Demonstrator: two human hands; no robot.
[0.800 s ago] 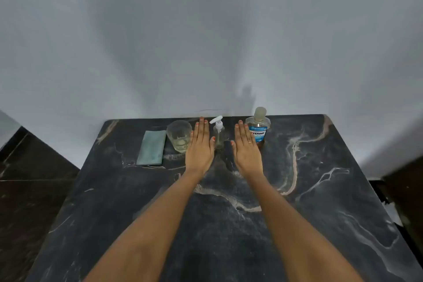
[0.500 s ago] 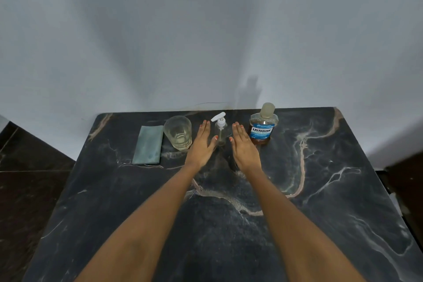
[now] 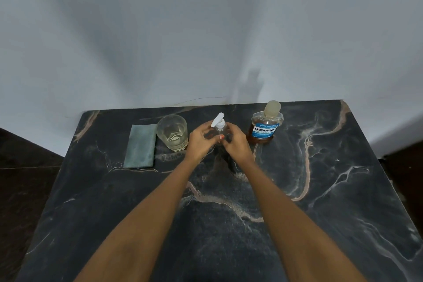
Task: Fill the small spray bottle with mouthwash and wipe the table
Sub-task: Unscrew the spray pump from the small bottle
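Note:
A small clear spray bottle (image 3: 219,126) with a white pump head stands near the back middle of the dark marble table (image 3: 320,190). My left hand (image 3: 199,142) curls round its left side and my right hand (image 3: 237,143) curls round its right side, so most of the bottle's body is hidden. To the right stands the mouthwash bottle (image 3: 264,129), with a blue label, amber liquid and its cap on. A folded grey-green cloth (image 3: 140,146) lies flat at the back left.
A clear drinking glass (image 3: 172,133) with a little pale liquid stands between the cloth and my left hand. A white wall rises right behind the table's far edge. Dark floor shows to the left and right of the table.
Both hands lay flat on the table on either side of the spray bottle. They have since lifted, moved inward and closed round it.

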